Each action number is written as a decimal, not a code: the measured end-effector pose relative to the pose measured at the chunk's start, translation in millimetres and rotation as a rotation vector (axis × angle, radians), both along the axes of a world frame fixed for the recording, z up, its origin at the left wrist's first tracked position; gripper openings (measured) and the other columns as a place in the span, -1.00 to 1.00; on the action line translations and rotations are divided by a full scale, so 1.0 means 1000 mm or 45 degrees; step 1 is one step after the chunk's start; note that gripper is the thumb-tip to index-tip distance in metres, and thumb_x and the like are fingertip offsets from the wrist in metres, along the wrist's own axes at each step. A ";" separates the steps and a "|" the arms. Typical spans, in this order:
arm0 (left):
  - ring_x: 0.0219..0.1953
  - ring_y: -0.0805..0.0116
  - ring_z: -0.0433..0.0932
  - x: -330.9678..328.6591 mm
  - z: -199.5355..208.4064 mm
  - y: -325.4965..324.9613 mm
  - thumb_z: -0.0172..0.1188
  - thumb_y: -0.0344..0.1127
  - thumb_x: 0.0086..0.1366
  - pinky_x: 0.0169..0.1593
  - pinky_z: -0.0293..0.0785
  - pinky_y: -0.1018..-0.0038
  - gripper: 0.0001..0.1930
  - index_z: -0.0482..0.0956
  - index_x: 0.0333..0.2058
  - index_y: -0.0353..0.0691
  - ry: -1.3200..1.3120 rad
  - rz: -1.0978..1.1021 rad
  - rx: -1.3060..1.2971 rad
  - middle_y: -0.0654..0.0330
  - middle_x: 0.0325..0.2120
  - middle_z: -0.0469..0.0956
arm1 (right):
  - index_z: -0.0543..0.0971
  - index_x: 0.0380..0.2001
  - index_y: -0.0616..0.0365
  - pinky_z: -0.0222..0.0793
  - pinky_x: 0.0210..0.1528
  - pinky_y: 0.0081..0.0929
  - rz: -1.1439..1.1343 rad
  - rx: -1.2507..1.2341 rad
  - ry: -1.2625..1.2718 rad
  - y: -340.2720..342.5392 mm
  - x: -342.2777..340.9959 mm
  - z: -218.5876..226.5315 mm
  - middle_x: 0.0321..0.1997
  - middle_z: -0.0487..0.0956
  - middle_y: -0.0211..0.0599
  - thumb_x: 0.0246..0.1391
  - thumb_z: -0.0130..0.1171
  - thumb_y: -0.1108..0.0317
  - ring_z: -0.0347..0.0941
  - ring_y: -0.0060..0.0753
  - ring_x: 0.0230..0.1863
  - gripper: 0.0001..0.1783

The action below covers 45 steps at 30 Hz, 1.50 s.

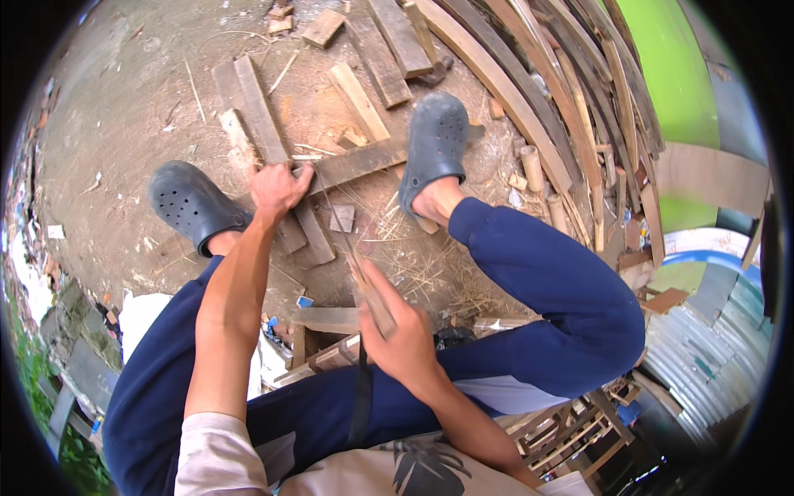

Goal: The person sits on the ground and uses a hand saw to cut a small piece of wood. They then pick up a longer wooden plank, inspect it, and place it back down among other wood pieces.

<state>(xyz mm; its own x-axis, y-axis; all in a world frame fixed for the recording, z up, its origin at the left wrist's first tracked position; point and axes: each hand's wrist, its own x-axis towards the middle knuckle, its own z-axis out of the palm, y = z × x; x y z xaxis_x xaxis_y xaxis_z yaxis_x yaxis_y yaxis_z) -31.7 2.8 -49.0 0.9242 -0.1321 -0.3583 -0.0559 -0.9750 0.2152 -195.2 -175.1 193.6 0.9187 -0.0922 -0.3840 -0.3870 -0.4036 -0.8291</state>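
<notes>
My left hand [281, 187] is closed over the end of a brown plank [356, 165], pressing it where it crosses other boards on the ground. My right hand [399, 326] wraps round the wooden handle of a handsaw [374, 299]. Its thin blade, seen nearly edge-on, runs up to the plank close beside my left fingers. The right clog [437, 136] is at the plank's other end. Beneath the plank lie two long boards [263, 112] side by side. A small square offcut [342, 218] rests on the ground near the blade.
Long timbers [504, 83] are stacked along the right. Short planks [385, 62] and a pale block [360, 103] lie ahead. My left clog [194, 202] stands on the dirt. Corrugated metal sheets [695, 355] are at the right, a wooden frame [327, 319] between my legs.
</notes>
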 end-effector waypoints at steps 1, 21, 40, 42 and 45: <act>-0.37 -0.06 0.67 0.000 0.002 0.000 -0.09 0.29 0.30 0.19 0.23 0.07 -0.29 0.72 -0.46 -0.31 0.033 -0.002 0.014 -0.15 -0.54 0.65 | 0.34 0.33 0.18 0.52 -0.10 -0.10 0.005 -0.009 0.020 -0.001 -0.007 0.009 0.00 0.59 0.24 0.09 0.14 0.47 0.60 0.25 -0.15 -0.32; -0.42 -0.06 0.64 0.000 -0.004 0.003 -0.02 0.29 0.26 0.04 0.30 0.16 -0.29 0.69 -0.56 -0.35 0.036 0.080 -0.125 -0.16 -0.57 0.63 | 0.44 0.24 0.33 0.47 0.09 -0.38 -0.044 -0.060 0.071 -0.002 -0.010 0.003 0.07 0.62 0.14 0.17 0.19 0.48 0.59 -0.16 0.09 -0.45; -0.45 -0.03 0.64 0.001 -0.006 0.005 -0.03 0.33 0.24 0.14 0.27 0.11 -0.25 0.68 -0.61 -0.35 0.075 0.084 -0.134 -0.11 -0.62 0.62 | 0.39 0.27 0.33 0.51 0.00 -0.26 -0.021 -0.075 0.208 0.003 -0.013 0.023 0.04 0.59 0.30 0.19 0.16 0.44 0.60 0.09 0.06 -0.43; -0.45 -0.02 0.64 0.001 -0.005 0.005 -0.02 0.33 0.24 0.13 0.27 0.12 -0.26 0.69 -0.59 -0.34 0.094 0.084 -0.128 -0.11 -0.61 0.62 | 0.39 0.27 0.33 0.52 -0.01 -0.26 0.017 -0.097 0.181 0.003 -0.013 0.028 0.03 0.59 0.29 0.19 0.16 0.43 0.60 0.12 0.06 -0.43; -0.44 -0.01 0.65 0.001 -0.004 0.004 -0.02 0.33 0.25 0.12 0.28 0.14 -0.27 0.70 -0.56 -0.34 0.059 0.076 -0.115 -0.10 -0.61 0.63 | 0.38 0.28 0.33 0.51 -0.01 -0.26 0.017 -0.072 0.175 0.006 0.000 0.015 0.03 0.59 0.29 0.20 0.15 0.42 0.59 0.13 0.06 -0.43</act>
<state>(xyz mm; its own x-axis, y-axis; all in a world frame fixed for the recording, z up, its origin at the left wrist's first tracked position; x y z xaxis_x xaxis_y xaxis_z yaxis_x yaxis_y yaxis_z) -30.3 6.9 -52.9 0.9141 -0.1111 -0.3900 0.0137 -0.9528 0.3034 -195.5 -168.6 209.0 0.8592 -0.1056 -0.5006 -0.4895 -0.4542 -0.7443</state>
